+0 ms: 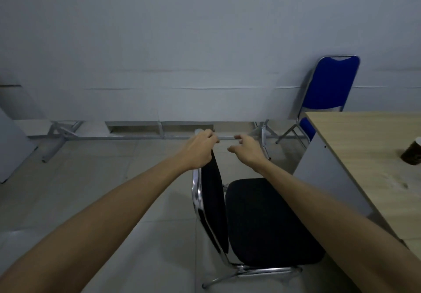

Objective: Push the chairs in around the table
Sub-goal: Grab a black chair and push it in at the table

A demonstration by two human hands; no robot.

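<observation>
black chair held by its backrest, beside the bench

black chair (262, 219) on the tiled floor (114, 178), seat turned toward the long near edge of the bench (364, 156), still apart from it and not tucked under. chrome frame along the backrest, sled legs at the bottom. left hand (200, 149) clamped over the far top corner of the backrest, fingers curled round the rim. right hand (247, 148) just beside it, spread and loose, fingers apart, touching nothing, hovering over the gap above the seat. both forearms bare, reaching forward from the lower corners.

blue chair (328, 85) at the far end of the bench, back toward the white wall (182, 42), seat partly hidden behind the far corner of the bench. light wood top on the bench, grey side panel facing the black chair. dark paper cup (413, 153) lying tilted at the right edge of view on the bench top, cut off by the frame. grey metal frame (136, 136) running along the floor at the foot of the wall.
</observation>
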